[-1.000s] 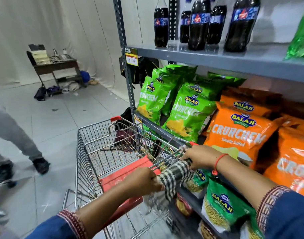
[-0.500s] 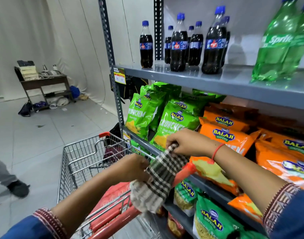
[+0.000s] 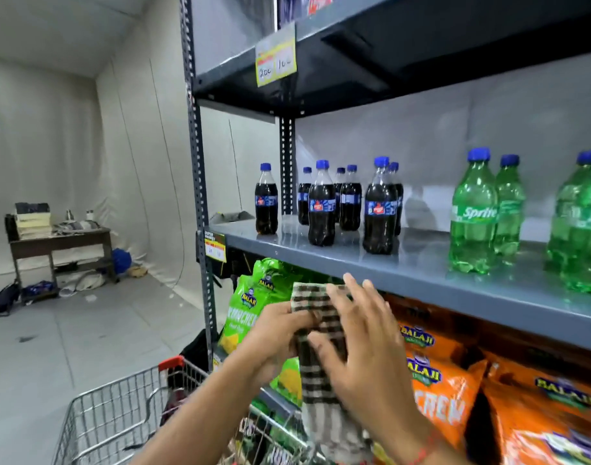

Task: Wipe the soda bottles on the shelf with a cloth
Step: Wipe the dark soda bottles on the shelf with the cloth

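Both hands now up in front of the shelf edge, vs. down at the cart handle earlier. Cloth, checked black/white, sits between them at approx 6 o'clock in view, below the grey shelf. Left hand has fingers curled, pinching the cloth's left side; right hand lies over the cloth w/ fingers spread and open, palm pressing it. Cloth tail hangs down toward the cart. Cola bottles stand upright on the shelf at 12 o'clock, untouched, well above the hands; Sprite bottles at 2 o'clock. Chip bags at 4 o'clock. View has tilted up since earlier.
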The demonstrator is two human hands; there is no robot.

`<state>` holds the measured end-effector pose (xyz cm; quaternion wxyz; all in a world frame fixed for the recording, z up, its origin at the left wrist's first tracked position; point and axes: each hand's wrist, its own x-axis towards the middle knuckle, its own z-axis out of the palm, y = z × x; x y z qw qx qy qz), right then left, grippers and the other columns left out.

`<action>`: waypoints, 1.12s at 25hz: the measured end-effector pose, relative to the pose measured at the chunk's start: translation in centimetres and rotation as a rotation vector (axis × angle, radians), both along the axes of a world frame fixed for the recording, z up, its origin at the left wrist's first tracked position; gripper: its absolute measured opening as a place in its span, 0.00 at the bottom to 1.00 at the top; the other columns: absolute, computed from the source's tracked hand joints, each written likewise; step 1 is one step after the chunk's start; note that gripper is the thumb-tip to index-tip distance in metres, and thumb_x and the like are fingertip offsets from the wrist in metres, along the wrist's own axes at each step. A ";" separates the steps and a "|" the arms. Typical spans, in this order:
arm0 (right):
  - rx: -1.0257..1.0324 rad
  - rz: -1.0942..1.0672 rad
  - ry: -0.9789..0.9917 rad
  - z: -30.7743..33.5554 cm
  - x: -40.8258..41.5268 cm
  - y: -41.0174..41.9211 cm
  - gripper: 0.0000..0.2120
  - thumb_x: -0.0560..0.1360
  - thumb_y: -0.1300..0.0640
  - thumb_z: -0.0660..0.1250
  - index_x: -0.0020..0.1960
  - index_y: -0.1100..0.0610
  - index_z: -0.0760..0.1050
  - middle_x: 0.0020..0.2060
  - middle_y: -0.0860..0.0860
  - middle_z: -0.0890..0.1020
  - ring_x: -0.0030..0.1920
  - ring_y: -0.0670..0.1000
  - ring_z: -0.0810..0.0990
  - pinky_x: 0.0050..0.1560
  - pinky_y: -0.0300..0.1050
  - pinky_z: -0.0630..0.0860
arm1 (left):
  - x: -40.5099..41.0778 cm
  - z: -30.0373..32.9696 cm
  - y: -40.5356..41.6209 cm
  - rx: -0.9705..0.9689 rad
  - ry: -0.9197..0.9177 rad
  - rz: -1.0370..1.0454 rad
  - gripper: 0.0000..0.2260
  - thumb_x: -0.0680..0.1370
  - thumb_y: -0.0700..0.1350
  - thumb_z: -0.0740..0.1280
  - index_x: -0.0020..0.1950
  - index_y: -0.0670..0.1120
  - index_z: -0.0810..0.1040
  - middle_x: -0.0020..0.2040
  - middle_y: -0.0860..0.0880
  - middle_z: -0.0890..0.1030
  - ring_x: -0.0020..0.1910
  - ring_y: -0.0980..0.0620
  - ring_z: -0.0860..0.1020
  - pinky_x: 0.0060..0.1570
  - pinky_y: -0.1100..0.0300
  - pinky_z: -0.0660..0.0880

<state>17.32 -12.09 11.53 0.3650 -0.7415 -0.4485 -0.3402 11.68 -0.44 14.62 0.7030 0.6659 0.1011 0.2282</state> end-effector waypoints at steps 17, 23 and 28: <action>0.271 -0.187 -0.066 7.3 3.9 11.1 0.38 0.69 0.56 0.69 0.71 0.45 0.51 0.74 0.52 0.50 0.69 0.59 0.61 0.47 0.40 0.70 | 13.3 17.7 15.9 0.264 -0.216 -0.060 0.27 0.74 0.55 0.63 0.66 0.38 0.67 0.59 0.47 0.76 0.56 0.51 0.75 0.57 0.60 0.71; 0.150 -0.315 -0.028 11.2 7.3 13.2 0.35 0.74 0.50 0.62 0.73 0.48 0.43 0.73 0.50 0.37 0.72 0.61 0.51 0.55 0.58 0.77 | 19.1 19.1 16.1 0.167 -0.141 -0.236 0.19 0.74 0.52 0.63 0.56 0.38 0.74 0.43 0.46 0.78 0.43 0.51 0.77 0.47 0.60 0.77; -0.168 -0.372 -0.004 11.6 11.7 14.8 0.34 0.79 0.49 0.52 0.69 0.52 0.27 0.65 0.53 0.26 0.69 0.61 0.30 0.71 0.60 0.57 | 20.3 19.2 15.6 0.146 -0.141 -0.345 0.09 0.75 0.43 0.63 0.49 0.39 0.78 0.40 0.44 0.85 0.38 0.50 0.83 0.38 0.62 0.80</action>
